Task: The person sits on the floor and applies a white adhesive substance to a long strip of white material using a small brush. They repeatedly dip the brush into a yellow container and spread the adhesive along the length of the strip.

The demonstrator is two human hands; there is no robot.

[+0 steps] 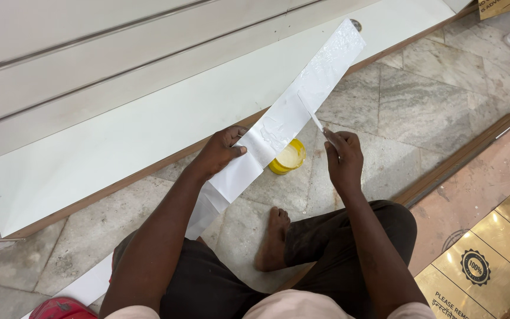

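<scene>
The work area is a floor of grey-veined stone tiles [420,100]. A long white laminated board with a brown edge [119,147] lies flat along the upper left of the floor, and further white panels with grooves [60,53] rest behind it. At the right, a brown wooden strip [461,159] runs diagonally, bordering a pinkish sheet [473,201] and gold-coloured printed cartons [491,260].

The person sits on the floor in dark trousers, one bare foot [274,239] resting on the tile between the knees.

The left hand [222,150] is closed on a long white strip of thin sheet material [293,109], thumb on top, gripping it at about mid-length. The strip rises diagonally from the person's lap to the upper right, where its far end lies over the white board. Its upper surface shows glossy wet smears.

The right hand [342,156] is closed narrowly around a thin white stick-like applicator [309,112], whose tip touches the strip's surface above the left hand.

A small round yellow container holding pale paste [288,157] stands on the tile between the two hands, partly covered by the strip.

Limits of view: the lower end of the strip passes behind the left arm and is cut off at the bottom edge. A red object [60,309] at the lower left is only partly in frame and cannot be identified. The applicator's gripped end is hidden inside the right hand. A brown carton [497,6] at the top right corner is cropped.
</scene>
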